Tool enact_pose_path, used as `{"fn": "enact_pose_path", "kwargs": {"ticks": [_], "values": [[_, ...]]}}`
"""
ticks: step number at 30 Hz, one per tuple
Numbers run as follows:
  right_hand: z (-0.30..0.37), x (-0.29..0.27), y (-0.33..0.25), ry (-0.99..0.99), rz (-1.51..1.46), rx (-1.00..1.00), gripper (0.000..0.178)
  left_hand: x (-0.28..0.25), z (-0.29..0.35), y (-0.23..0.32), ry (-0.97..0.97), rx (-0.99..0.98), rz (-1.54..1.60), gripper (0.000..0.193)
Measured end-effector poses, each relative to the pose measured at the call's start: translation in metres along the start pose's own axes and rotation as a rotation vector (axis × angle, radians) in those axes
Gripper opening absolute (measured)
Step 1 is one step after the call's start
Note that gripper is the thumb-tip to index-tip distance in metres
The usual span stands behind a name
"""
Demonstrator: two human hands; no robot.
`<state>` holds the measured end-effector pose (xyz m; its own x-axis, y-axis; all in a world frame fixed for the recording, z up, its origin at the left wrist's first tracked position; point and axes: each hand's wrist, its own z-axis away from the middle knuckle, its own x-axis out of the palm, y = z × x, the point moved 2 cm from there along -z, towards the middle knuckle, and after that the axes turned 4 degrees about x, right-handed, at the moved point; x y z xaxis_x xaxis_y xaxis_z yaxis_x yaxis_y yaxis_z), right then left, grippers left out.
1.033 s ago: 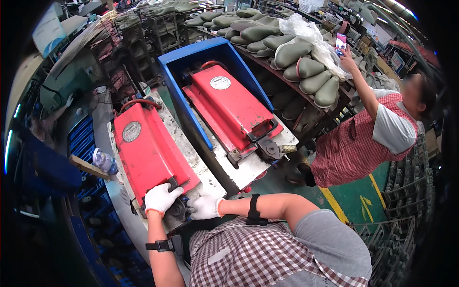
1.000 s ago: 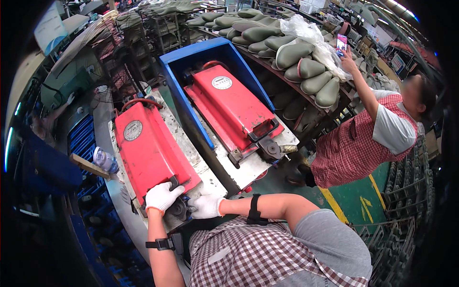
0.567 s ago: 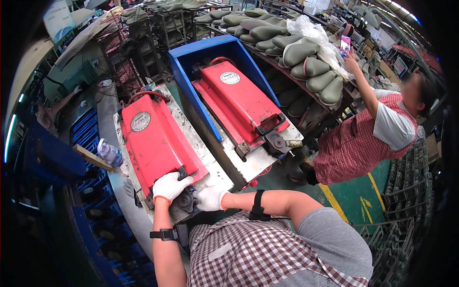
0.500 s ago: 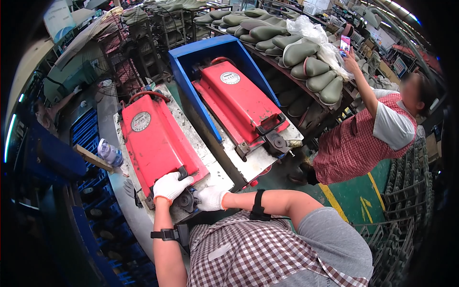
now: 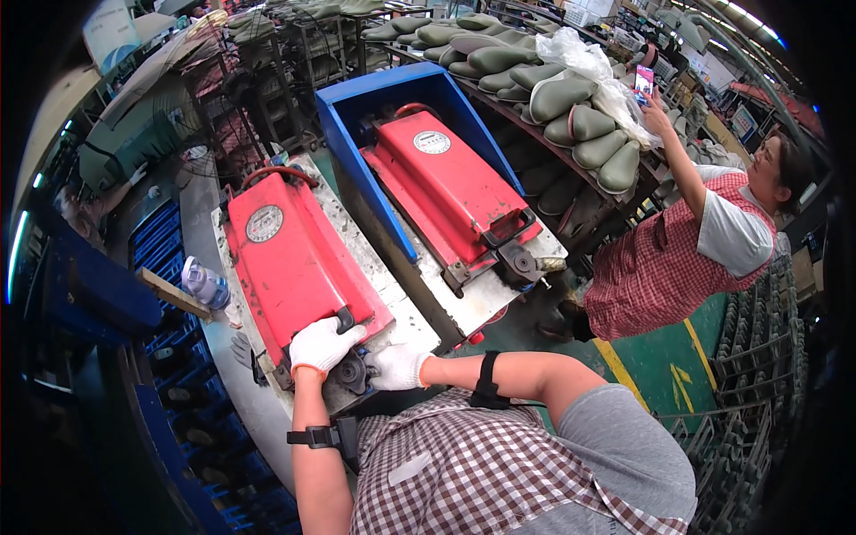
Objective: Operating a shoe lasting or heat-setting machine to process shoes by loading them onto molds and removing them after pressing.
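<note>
In front of me is a long red metal machine cover [image 5: 290, 263] with a round label, on a pale worn base. My left hand [image 5: 325, 347], in a white glove, is closed around the black handle [image 5: 344, 318] at the cover's near end. Just right of it, my gloved right hand [image 5: 400, 366] is closed low beside a dark round knob-like fitting [image 5: 351, 373]. Whatever its fingertips grip is hidden behind that fitting. The cover lies down flat on its base.
A second red cover [image 5: 455, 183] sits right, inside a blue hood [image 5: 383, 82]. Olive-green shoe-shaped pieces [image 5: 560, 98] fill a rack beyond. A person in a red checked apron [image 5: 664, 259] stands right, holding up a phone [image 5: 644, 83]. A bottle [image 5: 205, 283] stands left.
The view has shifted very slightly. Both my hands keep their places on the machine's near end, and the red cover stays down.
</note>
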<state>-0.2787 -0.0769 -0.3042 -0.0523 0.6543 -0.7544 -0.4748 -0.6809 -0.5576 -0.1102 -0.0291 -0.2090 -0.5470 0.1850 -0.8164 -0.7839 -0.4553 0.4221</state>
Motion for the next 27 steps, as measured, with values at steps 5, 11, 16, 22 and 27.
{"fn": "enact_pose_path", "kwargs": {"ticks": [5,11,16,22,27], "values": [[0.001,0.001,0.001,0.026,-0.033,-0.017,0.037,0.002,-0.001,-0.002,0.013,0.007,0.005,0.066],[0.002,0.001,0.001,0.058,-0.074,-0.023,0.037,0.004,-0.002,-0.003,0.020,0.005,-0.015,0.067],[0.004,-0.004,-0.002,0.051,-0.096,0.001,0.037,0.004,-0.003,-0.003,0.015,0.001,-0.026,0.068],[0.001,0.003,0.002,0.007,-0.237,0.047,0.042,0.003,-0.001,-0.003,0.027,0.019,-0.012,0.066],[0.000,0.010,0.006,0.063,-0.261,0.036,0.046,0.002,0.001,0.000,0.021,0.023,-0.007,0.065]]}}
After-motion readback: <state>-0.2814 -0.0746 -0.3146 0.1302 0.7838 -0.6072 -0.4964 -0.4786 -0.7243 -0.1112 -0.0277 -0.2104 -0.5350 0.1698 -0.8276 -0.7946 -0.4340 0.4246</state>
